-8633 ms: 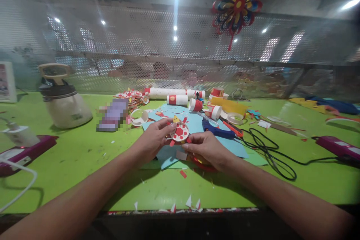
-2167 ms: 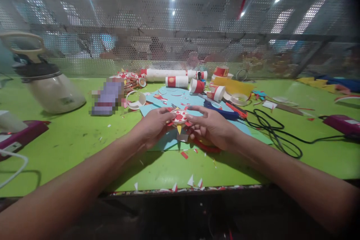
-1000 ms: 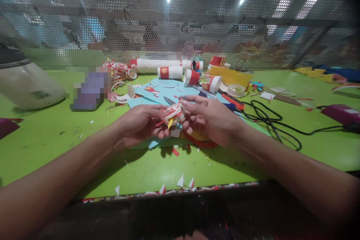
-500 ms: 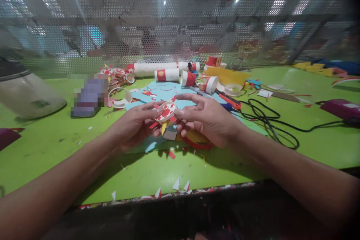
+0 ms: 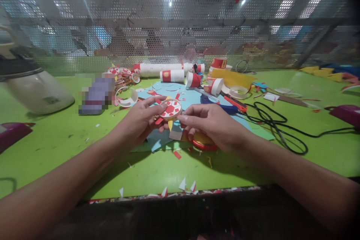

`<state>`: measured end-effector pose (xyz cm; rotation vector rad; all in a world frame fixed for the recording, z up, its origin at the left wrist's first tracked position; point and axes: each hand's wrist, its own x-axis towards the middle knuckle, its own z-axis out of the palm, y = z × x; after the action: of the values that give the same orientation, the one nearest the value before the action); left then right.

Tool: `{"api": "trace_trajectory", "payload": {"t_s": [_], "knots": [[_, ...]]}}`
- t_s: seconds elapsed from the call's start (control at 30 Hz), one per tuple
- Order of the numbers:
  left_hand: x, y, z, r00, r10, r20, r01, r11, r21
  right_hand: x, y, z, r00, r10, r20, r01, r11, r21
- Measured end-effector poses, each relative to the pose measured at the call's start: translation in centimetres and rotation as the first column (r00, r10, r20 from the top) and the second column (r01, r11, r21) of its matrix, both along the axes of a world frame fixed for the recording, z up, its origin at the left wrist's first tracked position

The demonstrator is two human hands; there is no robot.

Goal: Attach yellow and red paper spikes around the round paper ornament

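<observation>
A round white paper piece with red patches [image 5: 171, 109] has red and yellow paper tabs around its rim. My left hand [image 5: 146, 115] grips its left side, the thumb on top and fingers beneath. At its right edge my right hand [image 5: 209, 120] is pinched, thumb against index finger, touching the rim. The piece is held above light blue paper sheets [image 5: 160, 135] on a green table [image 5: 112, 172]. Scissors with a red handle [image 5: 204, 145] lie partly under my right hand.
Paper cups [image 5: 172, 75], an orange-handled cutter [image 5: 236, 104], a paper ring [image 5: 126, 97] and a pile of round pieces [image 5: 119, 75] lie behind. A phone [image 5: 97, 95] and a large jug [image 5: 36, 86] are left; a black cable [image 5: 275, 120] is right.
The round piece now faces up more fully. My right index finger has come down from the top of the piece to its right edge. The whole view has shifted slightly.
</observation>
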<state>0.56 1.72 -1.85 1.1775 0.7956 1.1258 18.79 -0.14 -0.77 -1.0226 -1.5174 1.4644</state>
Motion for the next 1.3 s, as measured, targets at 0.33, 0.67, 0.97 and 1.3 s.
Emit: {"api": "trace_trajectory", "payload": {"t_s": [0.33, 0.67, 0.97, 1.3], "knots": [[0.25, -0.08, -0.07, 1.000, 0.009, -0.002, -0.009, 1.000, 0.013, -0.01, 0.05, -0.54, 0.996, 0.054, -0.075, -0.054, 0.998, -0.008], [0.33, -0.37, 0.35, 1.000, -0.010, 0.025, 0.011, 1.000, -0.028, 0.20, -0.01, -0.37, 0.990, 0.099, -0.098, -0.095, 0.995, 0.040], [0.14, -0.38, 0.27, 0.999, -0.049, 0.013, 0.049, 0.999, -0.001, 0.39, 0.06, -0.41, 0.987, 0.129, -0.092, -0.124, 0.991, 0.050], [0.37, -0.75, 0.85, 1.000, 0.016, 0.026, -0.016, 1.000, 0.019, 0.62, 0.01, -0.24, 0.993, 0.115, -0.031, -0.112, 0.989, 0.099]]}}
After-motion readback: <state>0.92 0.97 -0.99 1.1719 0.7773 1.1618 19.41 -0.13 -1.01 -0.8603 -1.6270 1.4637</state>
